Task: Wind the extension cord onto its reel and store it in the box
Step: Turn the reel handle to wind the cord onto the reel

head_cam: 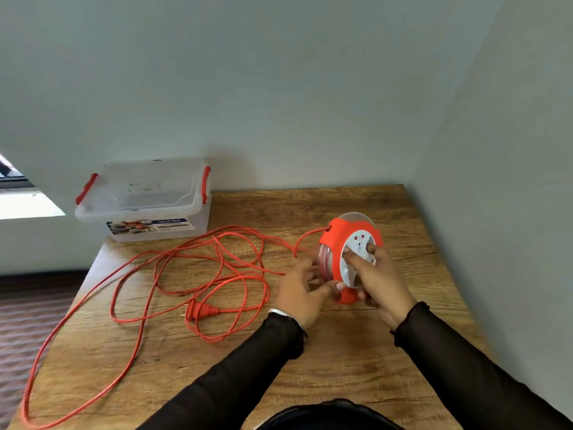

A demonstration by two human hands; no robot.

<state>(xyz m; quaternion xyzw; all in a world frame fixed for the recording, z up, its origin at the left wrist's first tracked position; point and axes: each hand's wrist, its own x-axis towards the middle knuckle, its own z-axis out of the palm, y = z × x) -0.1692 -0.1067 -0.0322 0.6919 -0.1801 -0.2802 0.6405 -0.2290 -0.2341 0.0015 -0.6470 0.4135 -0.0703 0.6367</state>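
Wooden table (341, 367), orange reel (339, 240) upright, left hand (302, 293) cupping its side, right hand (376, 274) gripping white socket face (359, 243), loose cord (173, 274), lidded box (142, 200).

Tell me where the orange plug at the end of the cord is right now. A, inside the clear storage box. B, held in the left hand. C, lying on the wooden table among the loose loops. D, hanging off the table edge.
C: the plug lies flat on the table amid loose loops of cord, away from both hands and the box.
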